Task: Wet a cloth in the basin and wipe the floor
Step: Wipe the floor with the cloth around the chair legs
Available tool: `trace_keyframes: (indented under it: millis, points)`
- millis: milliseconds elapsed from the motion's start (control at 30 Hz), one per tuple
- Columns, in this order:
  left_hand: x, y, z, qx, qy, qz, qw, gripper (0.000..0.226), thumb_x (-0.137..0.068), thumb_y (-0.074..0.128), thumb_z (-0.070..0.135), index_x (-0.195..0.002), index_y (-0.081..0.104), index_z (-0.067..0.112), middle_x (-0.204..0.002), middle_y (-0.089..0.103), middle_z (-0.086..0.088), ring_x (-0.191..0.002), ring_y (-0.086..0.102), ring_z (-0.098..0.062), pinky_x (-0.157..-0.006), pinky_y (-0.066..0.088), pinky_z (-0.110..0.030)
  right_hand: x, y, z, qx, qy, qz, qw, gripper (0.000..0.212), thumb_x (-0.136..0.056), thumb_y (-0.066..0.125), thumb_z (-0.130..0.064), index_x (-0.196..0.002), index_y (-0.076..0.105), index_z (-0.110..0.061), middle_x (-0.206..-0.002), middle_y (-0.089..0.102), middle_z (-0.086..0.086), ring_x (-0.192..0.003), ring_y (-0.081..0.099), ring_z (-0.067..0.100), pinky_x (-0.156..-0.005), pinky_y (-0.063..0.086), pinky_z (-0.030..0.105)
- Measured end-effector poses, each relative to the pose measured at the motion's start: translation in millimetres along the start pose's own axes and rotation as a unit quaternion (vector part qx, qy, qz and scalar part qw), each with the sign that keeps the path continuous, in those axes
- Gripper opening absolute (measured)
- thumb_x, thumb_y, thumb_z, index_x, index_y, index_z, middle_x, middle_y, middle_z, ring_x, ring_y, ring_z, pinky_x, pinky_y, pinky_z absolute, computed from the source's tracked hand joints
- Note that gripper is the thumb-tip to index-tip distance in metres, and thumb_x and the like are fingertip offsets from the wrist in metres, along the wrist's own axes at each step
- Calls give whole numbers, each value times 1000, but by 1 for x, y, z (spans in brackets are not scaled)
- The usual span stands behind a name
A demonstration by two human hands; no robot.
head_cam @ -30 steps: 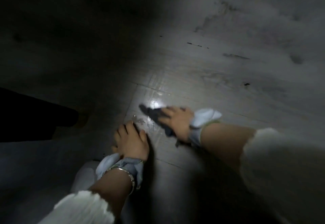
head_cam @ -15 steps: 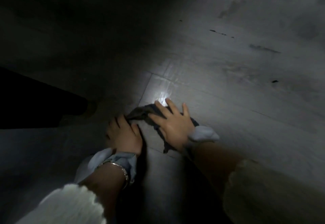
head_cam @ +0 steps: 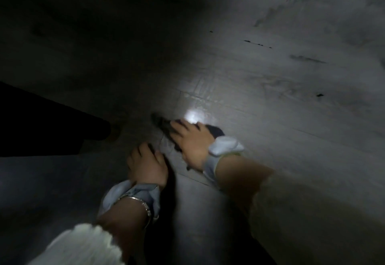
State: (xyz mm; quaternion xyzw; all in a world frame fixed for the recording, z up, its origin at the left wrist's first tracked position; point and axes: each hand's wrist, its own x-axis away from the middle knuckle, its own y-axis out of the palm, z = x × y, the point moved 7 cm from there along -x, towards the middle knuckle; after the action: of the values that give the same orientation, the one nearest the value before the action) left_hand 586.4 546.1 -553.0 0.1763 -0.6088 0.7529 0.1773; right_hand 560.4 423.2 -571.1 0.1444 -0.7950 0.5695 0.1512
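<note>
A dark wet cloth (head_cam: 164,126) lies flat on the grey wood-look floor (head_cam: 270,98). My right hand (head_cam: 191,144) presses down on the cloth, palm flat and fingers spread pointing up-left. Close beside it, my left hand (head_cam: 146,164) rests on the floor with fingers curled, apart from the cloth and holding nothing. Both wrists wear pale cloth bands, and the left also has a metal bracelet. No basin is in view.
A bright wet glint (head_cam: 192,117) shines on the floor just beyond my right hand. A dark leg and foot (head_cam: 62,127) lie at the left. Dark marks (head_cam: 319,95) dot the floor to the right. The far left is in deep shadow.
My right hand has pushed the cloth away and to the right from where it was beside my left hand half a second ago. My left hand stays planted on the floor.
</note>
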Motion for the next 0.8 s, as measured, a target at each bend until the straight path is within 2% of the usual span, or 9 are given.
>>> trace_keyframes:
  millis: [133, 233, 333, 400, 500, 600, 633, 733, 800]
  points:
    - [17, 4, 17, -9, 27, -34, 999, 38, -99, 42, 23, -130, 46, 1, -137, 45, -23, -129, 39, -36, -104, 30, -37, 54, 45, -16, -7, -47, -56, 997, 81, -78, 71, -28, -148, 31, -25, -161, 14, 0, -148, 15, 24, -113, 24, 42]
    - [37, 6, 45, -3, 55, -49, 997, 39, -100, 39, 25, -132, 44, 3, -141, 42, -19, -131, 36, -34, -104, 30, -36, 100, 49, 11, -31, 46, -50, 997, 79, -52, 80, -45, -126, 60, -28, -140, 53, 8, -121, 58, 28, -86, 53, 42]
    - [54, 12, 69, -3, 99, -58, 993, 41, -101, 38, 27, -137, 41, 8, -145, 38, -14, -134, 31, -31, -107, 29, -34, 139, 40, 57, -109, 185, -15, 976, 60, -81, 62, -29, -138, 42, -25, -142, 40, 14, -124, 47, 34, -96, 44, 38]
    - [62, 18, 75, -3, 112, -64, 992, 44, -100, 38, 30, -140, 38, 10, -147, 37, -13, -135, 29, -30, -108, 28, -34, 155, 28, 86, -250, 271, 45, 929, 46, -84, 60, -23, -129, 49, -20, -131, 48, 14, -116, 52, 31, -93, 43, 30]
    - [67, 18, 74, 3, 105, -55, 993, 46, -100, 38, 33, -140, 39, 10, -147, 36, -13, -135, 29, -31, -109, 27, -34, 156, -14, 114, -451, 309, 223, 807, 35, -75, 77, -21, -106, 61, -17, -114, 62, 13, -103, 60, 24, -90, 46, 28]
    - [62, 12, 74, 10, 94, -48, 994, 47, -100, 37, 35, -138, 41, 8, -147, 36, -15, -136, 28, -31, -109, 27, -36, 148, -35, 131, -545, 317, 255, 733, 40, -74, 80, -26, -106, 58, -15, -114, 60, 9, -102, 57, 21, -95, 46, 31]
    - [60, 10, 74, 10, 91, -47, 995, 47, -101, 37, 36, -138, 40, 7, -147, 35, -16, -136, 28, -32, -109, 27, -37, 150, -35, 137, -537, 342, 226, 738, 45, -77, 78, -29, -113, 57, -12, -117, 56, 9, -104, 55, 20, -95, 44, 30]
    - [55, 8, 80, -4, 92, -49, 995, 48, -101, 36, 35, -139, 39, 6, -148, 33, -16, -138, 26, -32, -110, 27, -38, 165, -23, 151, -245, 434, 60, 865, 57, -88, 64, -38, -136, 42, -15, -143, 33, 14, -127, 42, 34, -105, 37, 40]
    - [56, 10, 82, -20, 92, -49, 994, 47, -101, 36, 35, -139, 38, 7, -148, 33, -15, -137, 27, -31, -108, 29, -38, 165, -18, 140, -118, 391, 51, 911, 57, -96, 50, -33, -147, 27, -22, -158, 11, 9, -144, 16, 33, -113, 23, 46]
